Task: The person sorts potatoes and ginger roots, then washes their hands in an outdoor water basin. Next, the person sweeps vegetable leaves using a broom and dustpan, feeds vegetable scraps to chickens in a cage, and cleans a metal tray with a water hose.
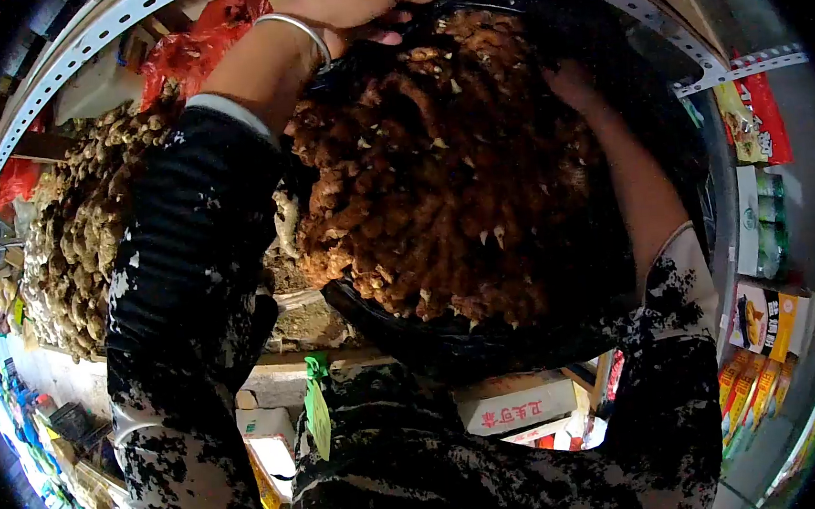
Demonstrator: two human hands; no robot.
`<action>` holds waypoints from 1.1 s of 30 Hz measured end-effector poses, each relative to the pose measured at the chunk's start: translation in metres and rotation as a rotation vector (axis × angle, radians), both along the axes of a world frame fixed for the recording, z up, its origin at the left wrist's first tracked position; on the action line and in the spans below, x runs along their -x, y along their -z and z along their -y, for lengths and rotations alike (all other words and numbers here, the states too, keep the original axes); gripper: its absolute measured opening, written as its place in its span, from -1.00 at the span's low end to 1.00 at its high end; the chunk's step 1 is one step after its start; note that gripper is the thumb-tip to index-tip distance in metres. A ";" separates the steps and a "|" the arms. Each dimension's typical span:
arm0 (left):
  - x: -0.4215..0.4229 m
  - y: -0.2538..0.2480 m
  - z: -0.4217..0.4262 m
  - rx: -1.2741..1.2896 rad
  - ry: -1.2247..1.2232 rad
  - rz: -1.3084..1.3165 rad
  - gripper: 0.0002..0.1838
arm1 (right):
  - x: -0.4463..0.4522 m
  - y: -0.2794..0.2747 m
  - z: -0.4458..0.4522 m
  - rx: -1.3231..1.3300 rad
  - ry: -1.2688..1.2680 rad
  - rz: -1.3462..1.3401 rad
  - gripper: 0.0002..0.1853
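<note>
A big heap of reddish-brown knobby ginger roots [440,185] with pale shoot tips fills the middle of the view. Black plastic bag [404,327] material surrounds the heap and shows along its lower edge. At the heap's upper left edge, my left hand [359,5] reaches over the dark plastic, fingers stretched and partly apart; a silvery bangle circles the wrist. My right hand [568,79] lies in shadow at the heap's upper right edge, against the black plastic. Its fingertips are hidden in the dark, so their grip is unclear.
Paler ginger [80,232] is piled at left, near a red plastic bag [204,41]. Perforated white metal rails [68,75] frame the shelf overhead. Packaged goods [762,322] line the right side. A white box with red lettering [515,409] sits below, and a green tag [317,405] hangs in front.
</note>
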State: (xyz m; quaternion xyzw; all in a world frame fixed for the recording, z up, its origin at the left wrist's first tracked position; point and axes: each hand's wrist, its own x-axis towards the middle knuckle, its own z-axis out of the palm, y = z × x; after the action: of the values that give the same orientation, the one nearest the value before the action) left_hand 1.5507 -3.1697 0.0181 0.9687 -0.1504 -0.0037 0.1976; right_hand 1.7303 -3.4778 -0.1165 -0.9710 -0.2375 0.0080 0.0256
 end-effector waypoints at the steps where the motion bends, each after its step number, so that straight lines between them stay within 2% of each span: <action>1: 0.005 -0.010 0.011 0.517 -0.222 -0.249 -0.71 | -0.010 0.009 0.000 -0.004 0.000 -0.004 -0.62; 2: 0.010 -0.016 0.019 1.036 -0.445 -0.497 -0.75 | -0.020 0.014 0.002 0.070 -0.010 -0.086 -0.63; 5: 0.015 -0.020 0.020 1.086 -0.487 -0.510 -0.73 | -0.017 0.000 0.000 0.175 -0.044 -0.192 -0.63; 6: 0.025 -0.030 0.031 1.041 -0.503 -0.387 -0.66 | -0.011 -0.007 0.002 0.168 -0.056 -0.176 -0.63; 7: 0.026 -0.029 0.027 1.039 -0.507 -0.384 -0.66 | 0.007 -0.023 -0.002 0.165 -0.070 -0.170 -0.63; 11: 0.024 -0.006 0.014 1.133 -0.447 -0.484 -0.76 | 0.067 -0.077 0.002 0.186 -0.137 -0.155 -0.63; 13: 0.025 0.008 0.010 0.888 -0.457 -0.399 -0.68 | 0.105 -0.106 0.005 0.211 -0.157 -0.174 -0.63; 14: 0.028 0.009 0.009 0.762 -0.426 -0.382 -0.69 | 0.126 -0.121 0.003 0.237 -0.161 -0.195 -0.63; 16: 0.032 0.016 0.010 0.734 -0.449 -0.332 -0.74 | 0.159 -0.149 -0.004 0.271 -0.170 -0.280 -0.63; 19: 0.031 0.014 0.007 0.443 -0.396 -0.289 -0.79 | 0.178 -0.170 -0.022 0.210 -0.240 -0.519 -0.61; 20: 0.034 0.018 0.011 0.581 -0.476 -0.304 -0.77 | 0.159 -0.151 -0.027 0.009 -0.278 -0.450 -0.60; 22: 0.033 0.015 0.020 0.720 -0.561 -0.311 -0.75 | 0.119 -0.113 -0.055 -0.092 -0.406 -0.371 -0.62; 24: 0.032 0.023 0.015 0.725 -0.568 -0.254 -0.75 | 0.051 -0.036 -0.083 -0.027 -0.495 -0.297 -0.63; 26: 0.028 0.034 0.008 0.710 -0.538 -0.175 -0.74 | 0.020 0.004 -0.104 0.051 -0.495 -0.239 -0.63; 33: 0.023 0.059 -0.031 0.651 -0.425 -0.012 -0.69 | 0.014 -0.001 -0.116 0.026 -0.454 -0.206 -0.65</action>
State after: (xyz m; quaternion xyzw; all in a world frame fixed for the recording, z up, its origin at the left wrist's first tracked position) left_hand 1.5276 -3.1386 -0.0405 0.8647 0.0614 0.0798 0.4921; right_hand 1.7158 -3.3615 -0.1150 -0.8870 -0.4457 0.1156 0.0348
